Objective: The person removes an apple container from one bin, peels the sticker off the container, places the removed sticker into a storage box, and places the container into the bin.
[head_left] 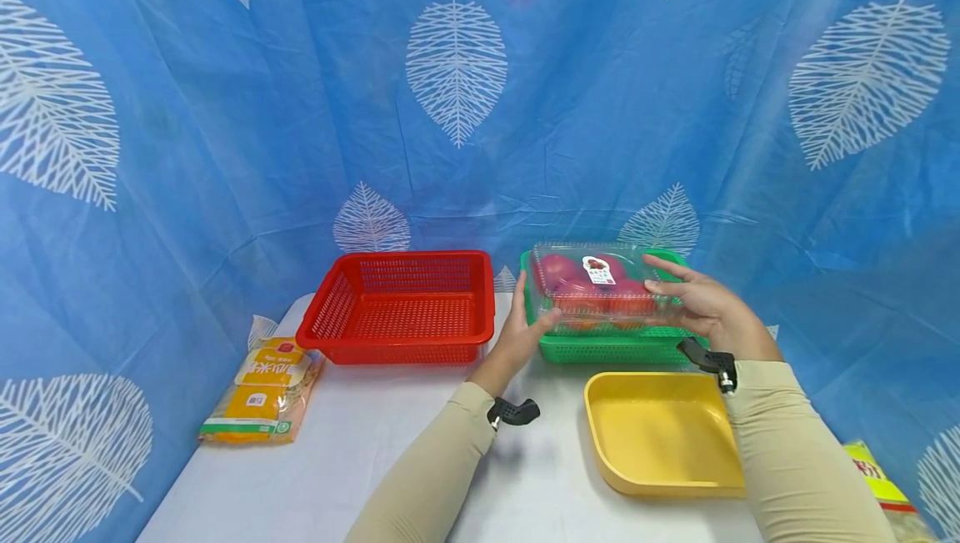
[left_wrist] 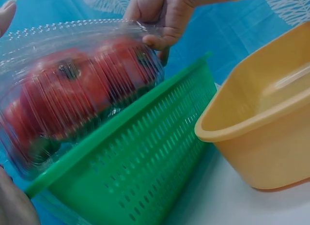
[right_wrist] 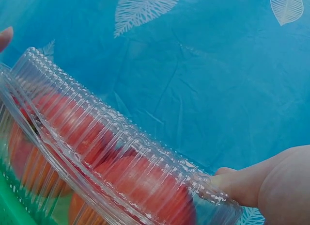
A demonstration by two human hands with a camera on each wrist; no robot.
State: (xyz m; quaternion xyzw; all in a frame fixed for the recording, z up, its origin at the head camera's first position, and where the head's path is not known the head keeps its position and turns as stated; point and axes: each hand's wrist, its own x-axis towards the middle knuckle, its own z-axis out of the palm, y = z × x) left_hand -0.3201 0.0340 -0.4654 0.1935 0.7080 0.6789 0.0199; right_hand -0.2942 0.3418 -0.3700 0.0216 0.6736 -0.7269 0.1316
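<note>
A clear plastic box of red tomatoes (head_left: 592, 283), with a white label on its lid, is held at the green basket (head_left: 622, 349). My right hand (head_left: 708, 305) pinches the box's right end, its thumb on the edge. At the opposite end, my left hand (head_left: 517, 339) has the thumb at the front and a finger stretched up along the side. The left wrist view shows the lower part of the tomato box (left_wrist: 72, 89) behind the rim of the green basket (left_wrist: 145, 152). Whether its base rests inside is hidden.
Left of the green basket stands a red basket (head_left: 408, 349). A yellow tub (head_left: 660, 426) sits in front, beneath my right forearm. A yellow grain bag (head_left: 262, 393) lies at the left edge, and another bag (head_left: 877, 485) at the lower right. Behind hangs a blue curtain (head_left: 525, 168).
</note>
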